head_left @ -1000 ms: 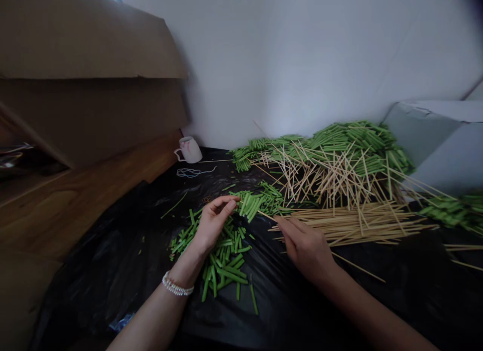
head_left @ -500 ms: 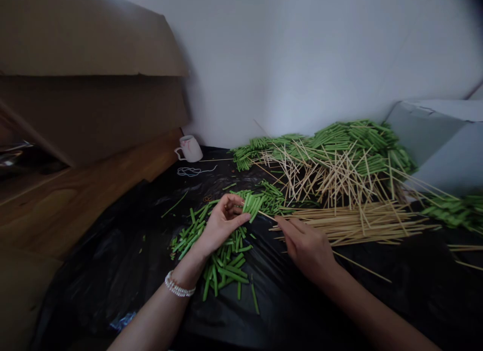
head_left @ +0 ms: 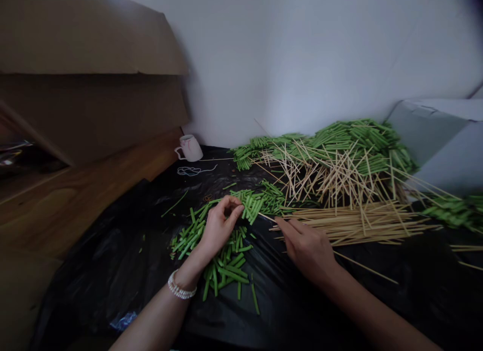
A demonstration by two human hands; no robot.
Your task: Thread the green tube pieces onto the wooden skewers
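My right hand (head_left: 307,245) grips a thin wooden skewer (head_left: 267,217) that points left, its fingers closed round the shaft. A row of short cut green stalk pieces (head_left: 252,207) sits side by side across the skewer's far end. At the left end of that row, my left hand (head_left: 221,224) is closed in a pinch; what lies between its thumb and fingertips is hidden. Loose cut green stalks (head_left: 230,272) lie on the black plastic sheet under and around my left hand. Just beyond my right hand is a pile of bare skewers (head_left: 350,223).
Filled skewers (head_left: 358,140) are heaped against the wall, their bare sticks pointing forward. A white mug (head_left: 190,149) and tangled string (head_left: 190,171) are at the back left. A cardboard box (head_left: 90,104) stands left, a pale box (head_left: 445,145) right. Black plastic sheet (head_left: 113,260) covers the work surface.
My left hand has shifted slightly left, and its thumb has come off the front of the green row to meet the fingertips. My right hand stays almost still with the skewer.
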